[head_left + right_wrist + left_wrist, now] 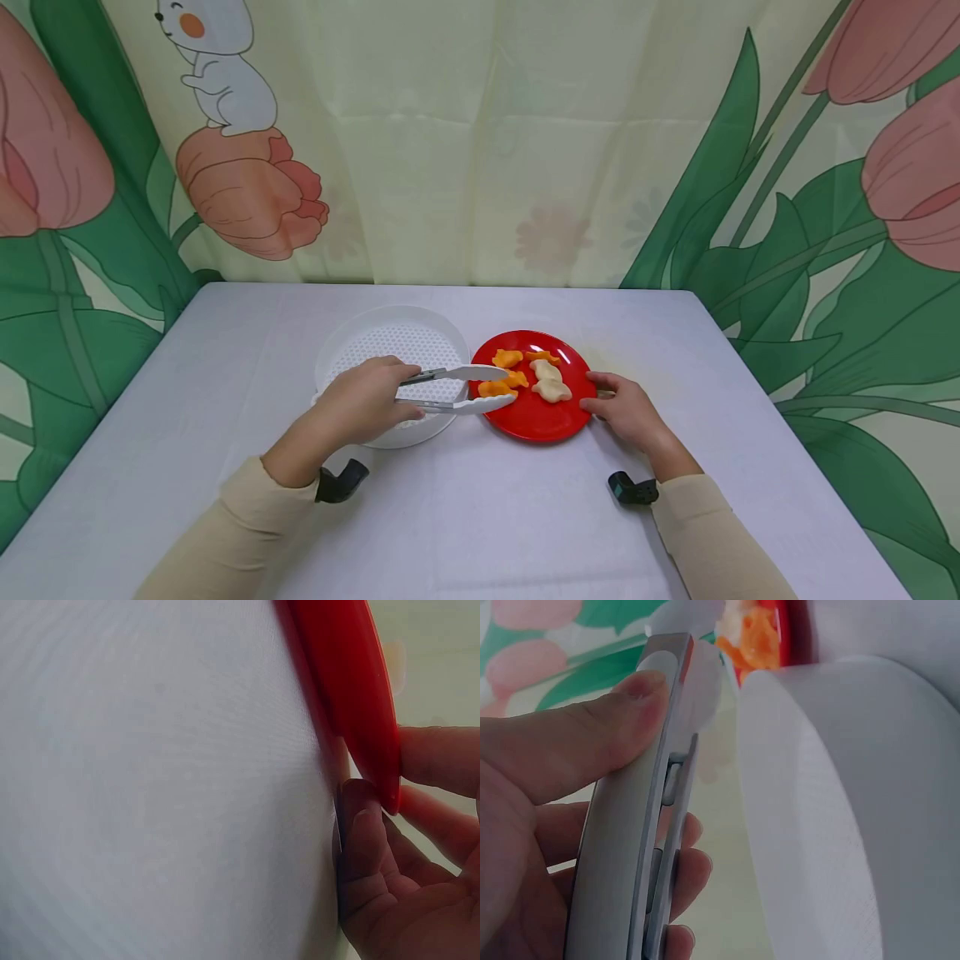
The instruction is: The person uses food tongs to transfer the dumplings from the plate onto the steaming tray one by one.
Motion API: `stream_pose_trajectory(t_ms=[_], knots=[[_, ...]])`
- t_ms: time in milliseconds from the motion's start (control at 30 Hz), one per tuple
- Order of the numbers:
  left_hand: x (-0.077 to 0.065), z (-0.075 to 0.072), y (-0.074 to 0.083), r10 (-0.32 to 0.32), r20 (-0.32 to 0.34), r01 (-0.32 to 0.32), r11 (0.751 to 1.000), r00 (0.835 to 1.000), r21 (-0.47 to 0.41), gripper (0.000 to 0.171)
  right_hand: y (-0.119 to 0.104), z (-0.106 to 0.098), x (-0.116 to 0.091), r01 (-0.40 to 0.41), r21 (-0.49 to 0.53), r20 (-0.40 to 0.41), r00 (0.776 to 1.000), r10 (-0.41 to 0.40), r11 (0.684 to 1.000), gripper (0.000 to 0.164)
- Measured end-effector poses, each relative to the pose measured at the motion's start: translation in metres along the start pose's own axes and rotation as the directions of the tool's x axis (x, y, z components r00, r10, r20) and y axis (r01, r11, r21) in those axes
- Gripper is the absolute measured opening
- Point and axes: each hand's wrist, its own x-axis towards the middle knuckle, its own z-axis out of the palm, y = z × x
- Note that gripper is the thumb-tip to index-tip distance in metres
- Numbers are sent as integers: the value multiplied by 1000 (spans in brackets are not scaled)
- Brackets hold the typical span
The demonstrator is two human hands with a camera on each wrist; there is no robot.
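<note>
Early stage by the look of it: small moulded orange pieces (507, 358) and cream pieces (551, 389) are all sitting on the round glossy red plate (534, 427), none lifted yet.
Left hand (365, 402) is gripping silver white-tipped tongs (461, 372), tips standing apart around orange ones; right hand (628, 412) is pinching the plate rim. White perforated plastic basket (397, 340) is showing none, though the left hand is blocking part.
</note>
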Motion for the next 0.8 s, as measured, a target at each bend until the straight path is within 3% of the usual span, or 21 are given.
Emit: stream_pose_trajectory(t_ms=[200,433,800], knots=[[5,5,5,25,-1,-25,999,1000,32,56,-1,0,-2,6,0,1,1000,-6,1000,63],[11,7,13,-16,29,14,998,999,69,58,-1,0,-2,1,4,2,1000,-1,1000,63],[16,7,27,-8,42,3,990,999,139,54,-1,0,-2,-6,6,2,1000,6,1000,63]])
